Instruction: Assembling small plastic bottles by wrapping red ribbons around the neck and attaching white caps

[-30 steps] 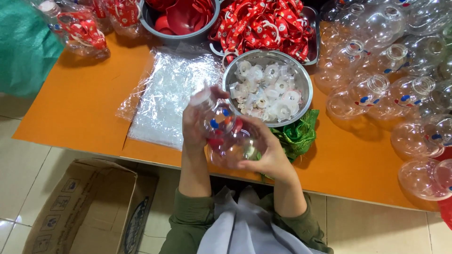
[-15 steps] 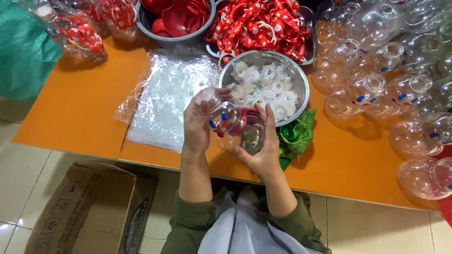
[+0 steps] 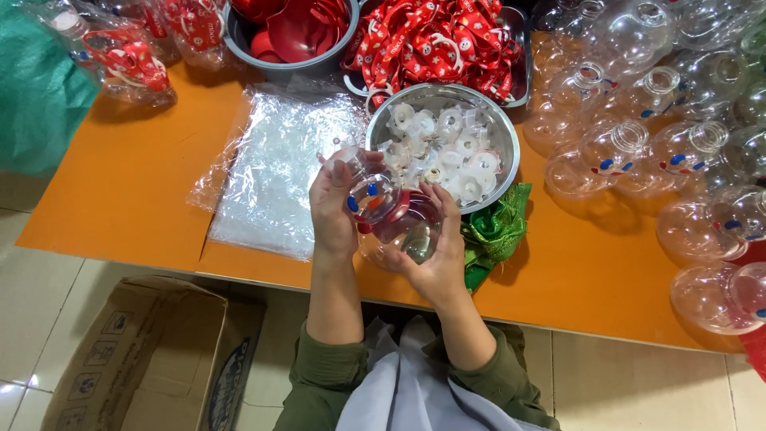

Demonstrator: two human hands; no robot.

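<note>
Both hands hold one clear plastic snowman-shaped bottle point(image 3: 383, 209) with blue dots and a red band, just above the front edge of the orange table point(image 3: 128, 191). My left hand point(image 3: 331, 209) grips its upper bulb, whose open neck points up and left. My right hand point(image 3: 435, 251) cups the lower bulb from beneath. Right behind the hands stands a steel bowl point(image 3: 499, 132) full of white plastic caps point(image 3: 439, 148).
A stack of clear bags point(image 3: 275, 172) lies left of the bowl. A bowl of red parts point(image 3: 291, 32) and a tray of red ribbons point(image 3: 439, 40) stand at the back. Several clear bottles point(image 3: 662, 136) crowd the right. Green cloth point(image 3: 495, 231) lies nearby; an open cardboard box point(image 3: 152, 359) sits on the floor.
The hands turned the bottle and brought it slightly up toward the steel bowl. The right hand shifted from the bottle's side to under its lower bulb.
</note>
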